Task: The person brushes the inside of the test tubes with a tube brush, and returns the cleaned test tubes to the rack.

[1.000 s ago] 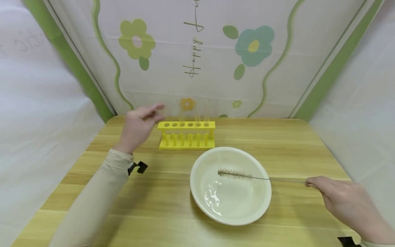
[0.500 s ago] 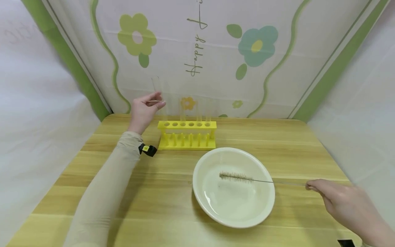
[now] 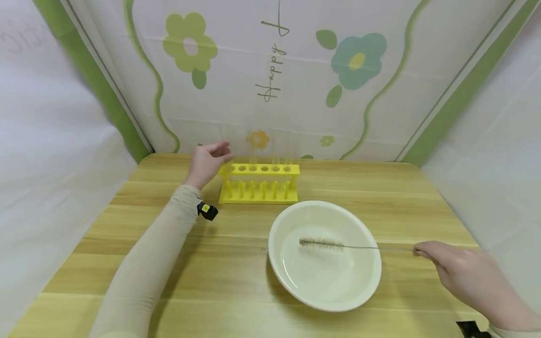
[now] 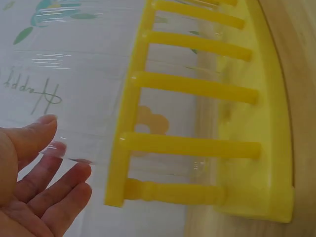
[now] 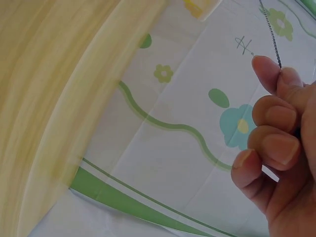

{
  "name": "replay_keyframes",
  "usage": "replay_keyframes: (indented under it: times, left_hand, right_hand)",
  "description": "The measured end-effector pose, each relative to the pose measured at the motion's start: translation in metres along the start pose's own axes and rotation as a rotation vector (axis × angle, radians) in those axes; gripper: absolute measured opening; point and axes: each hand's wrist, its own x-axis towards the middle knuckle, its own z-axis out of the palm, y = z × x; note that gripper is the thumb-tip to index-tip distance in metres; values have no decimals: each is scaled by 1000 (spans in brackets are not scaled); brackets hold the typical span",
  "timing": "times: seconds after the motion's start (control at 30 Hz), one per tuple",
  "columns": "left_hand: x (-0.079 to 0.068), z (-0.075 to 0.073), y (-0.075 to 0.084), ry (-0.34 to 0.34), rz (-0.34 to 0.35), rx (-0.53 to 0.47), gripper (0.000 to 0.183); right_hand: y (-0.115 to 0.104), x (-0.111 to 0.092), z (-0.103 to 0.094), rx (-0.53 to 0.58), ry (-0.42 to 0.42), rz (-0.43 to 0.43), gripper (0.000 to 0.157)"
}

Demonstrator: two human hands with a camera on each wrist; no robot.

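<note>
At the yellow test tube rack's [image 3: 258, 201] left end, my left hand [image 3: 208, 163] has its thumb and fingers curled loosely round a clear test tube [image 4: 94, 148]. The tube stands in the leftmost hole, its outline faint against the cloth. Other test tubes [image 3: 275, 155] stand farther right in the rack. My right hand [image 3: 467, 272] pinches the thin wire handle of a test tube brush [image 3: 322, 242] between thumb and forefinger; the right wrist view shows the twisted wire [image 5: 273, 34] at the fingertips. The bristles hang level over a white basin [image 3: 276, 274].
The basin sits on the wooden table [image 3: 228, 281], in front of the rack and to its right. A white cloth with printed flowers [image 3: 359, 61] hangs behind the table, and pale cloth walls [image 3: 50, 141] close off both sides.
Half a second ago my left hand held the test tube raised above the rack; now hand and tube are lower, with the tube down in the leftmost hole. The right hand and brush barely moved.
</note>
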Motion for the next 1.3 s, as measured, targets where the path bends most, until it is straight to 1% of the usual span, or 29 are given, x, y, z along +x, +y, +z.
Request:
replay_keyframes:
  times: [0.17, 0.43, 0.53, 0.63, 0.7, 0.8, 0.87, 0.9, 0.93, 1.0, 1.1, 1.13, 1.2, 1.27, 1.3]
  left_hand:
    - [-2, 6, -7, -34, 1, 73, 44]
    - [-7, 12, -8, -21, 40, 137, 39]
    - [-9, 10, -7, -41, 42, 163, 42]
    - [-11, 5, -5, -62, 44, 233, 52]
    - [-15, 0, -2, -32, 60, 297, 56]
    - [-23, -5, 9, 88, 125, 387, 55]
    - [-29, -4, 20, 166, 182, 413, 50]
    - [-32, -2, 26, 187, 218, 419, 47]
    - [-35, 0, 32, 187, 247, 412, 45]
    - [-40, 7, 42, 143, 290, 381, 43]
    - [-43, 21, 53, 19, 300, 331, 46]
    - [-43, 25, 55, -20, 284, 321, 49]
    - [-42, 34, 56, -75, 250, 318, 55]
    - [-38, 43, 58, -103, 213, 310, 60]
    - [-36, 46, 58, -106, 190, 310, 62]
  right_hand:
    - [0, 1, 1, 8, -5, 9, 49]
    - [0, -1, 6, -8, -8, 27, 51]
    - [0, -1, 11, -8, -5, 34, 52]
    - [0, 0, 15, 2, 2, 41, 52]
    - [-1, 2, 18, 9, 7, 40, 52]
    - [-3, 5, 23, 17, 24, 25, 53]
    - [-4, 7, 26, 27, 29, 17, 53]
    - [-4, 7, 28, 31, 31, 14, 53]
    - [-5, 8, 29, 32, 31, 13, 53]
    - [-6, 8, 32, 43, 17, 16, 53]
    - [-6, 9, 35, 68, -14, 24, 54]
    - [-6, 9, 36, 80, -26, 27, 54]
    - [-6, 10, 38, 97, -45, 28, 55]
    - [-5, 11, 38, 103, -56, 24, 56]
    - [-5, 11, 38, 101, -58, 22, 56]
